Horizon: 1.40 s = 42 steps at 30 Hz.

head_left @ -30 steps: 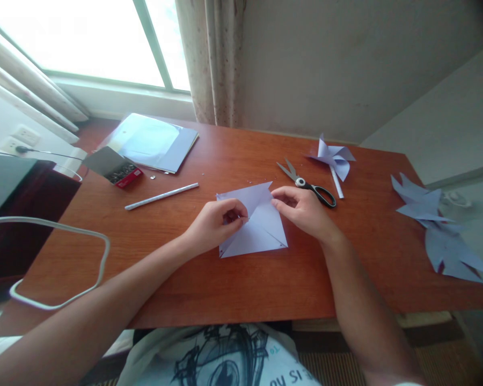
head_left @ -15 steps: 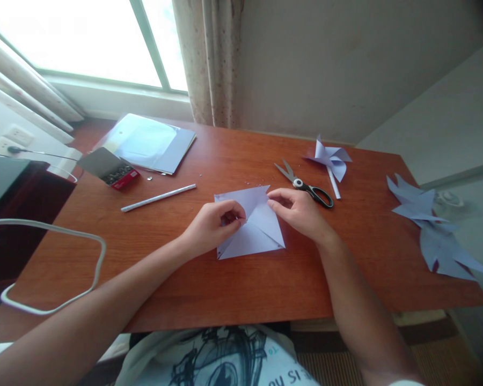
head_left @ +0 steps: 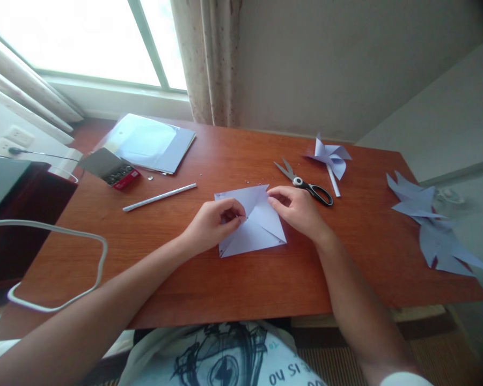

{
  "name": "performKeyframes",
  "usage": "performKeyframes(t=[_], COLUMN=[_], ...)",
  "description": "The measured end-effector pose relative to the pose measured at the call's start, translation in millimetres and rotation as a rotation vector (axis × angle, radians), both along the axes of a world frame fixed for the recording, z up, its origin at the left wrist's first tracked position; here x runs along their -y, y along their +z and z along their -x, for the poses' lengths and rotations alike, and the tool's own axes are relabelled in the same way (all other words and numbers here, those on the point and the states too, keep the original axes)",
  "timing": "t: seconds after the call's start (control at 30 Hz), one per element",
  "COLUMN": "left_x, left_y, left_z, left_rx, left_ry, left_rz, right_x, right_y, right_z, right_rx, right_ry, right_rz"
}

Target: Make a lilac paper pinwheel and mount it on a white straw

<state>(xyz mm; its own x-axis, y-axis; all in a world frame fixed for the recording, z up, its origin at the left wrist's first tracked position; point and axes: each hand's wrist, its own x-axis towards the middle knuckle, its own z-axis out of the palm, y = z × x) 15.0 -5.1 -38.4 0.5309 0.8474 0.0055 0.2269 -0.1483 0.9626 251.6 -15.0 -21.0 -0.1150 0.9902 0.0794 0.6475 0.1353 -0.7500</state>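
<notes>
A square sheet of pale paper (head_left: 253,244) lies on the table, cut in from its corners, with small dark holes near the corners. My left hand (head_left: 217,222) is over its left half, thumb and forefinger pinched near the centre. A tiny dark tip shows at those fingertips, too small to name. At the sheet's upper right corner, my right hand (head_left: 295,209) has its thumb and forefinger closed on the paper edge. Just beyond that hand lie scissors (head_left: 304,184) with black and grey handles, blades partly apart.
A finished paper pinwheel (head_left: 330,156) on a white stick lies at the back right. Several cut paper pieces (head_left: 438,241) rest at the right edge. To the left are a white paper stick (head_left: 159,197), a small open box (head_left: 112,170), a folder (head_left: 145,142) and a white cable (head_left: 102,257).
Both hands keep their places on the paper. The sheet's lower edge has shifted very slightly to the right, along with a small shift of the whole view.
</notes>
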Motion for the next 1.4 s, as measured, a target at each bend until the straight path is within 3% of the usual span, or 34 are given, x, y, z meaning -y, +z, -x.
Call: performKeyframes(t=[0.23,0.67,0.97,1.2,1.4], left_x=[-0.9,0.5,-0.1,-0.2,0.3], left_y=[1.4,3.6,3.2,1.6,0.2], left_z=[1.3,2.6,2.9,1.9,1.7], left_rx=[-0.001,0.118,0.145,0.316,0.25], left_ry=[0.031,0.157,0.159,0.134,0.146], left_rz=[-0.009,0.046,0.028,0.165,0.12], right_x=[-0.5,3.1,2.2,0.8,0.9], right_y=[-3.3,-2.6,-4.1,-7.9,-6.8], right_z=[5.8,10.2,8.8,6.9,7.2], right_rx=[-0.069,-0.264,-0.289,-0.315,-0.332], right_ry=[-0.073,-0.183,-0.173,-0.169,-0.159], right_rz=[-0.108,-0.129,-0.162,-0.177,-0.16])
